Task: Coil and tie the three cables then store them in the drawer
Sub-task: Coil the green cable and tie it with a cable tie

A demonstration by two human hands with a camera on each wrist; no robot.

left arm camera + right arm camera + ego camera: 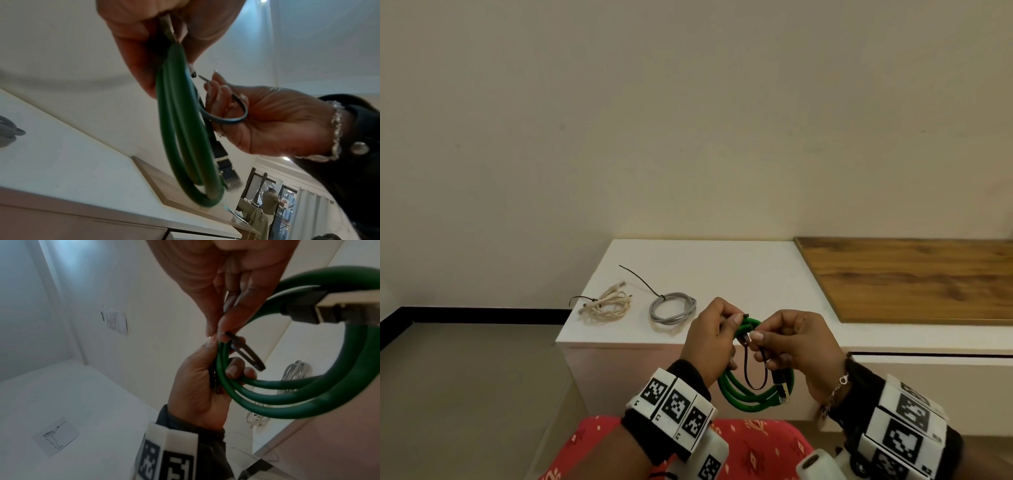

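Observation:
A coiled green cable (743, 390) hangs in front of the cabinet, gripped at its top by my left hand (710, 337). My right hand (787, 346) pinches a black zip tie (751, 370) that loops round the coil. In the left wrist view the green cable (180, 129) hangs from the fingers and the zip tie (230, 120) curls past the right hand (267, 121). In the right wrist view the green cable (308, 395), zip tie (244, 352) and left hand (197, 391) show. A grey coiled cable (672, 310) and a cream coiled cable (606, 305) lie tied on the white cabinet top (739, 270).
A wooden panel (914, 277) covers the right part of the cabinet top. A drawer front (928, 383) sits below it with a dark gap along its top. The floor (465, 394) lies to the left. Red patterned cloth (750, 448) is at the bottom.

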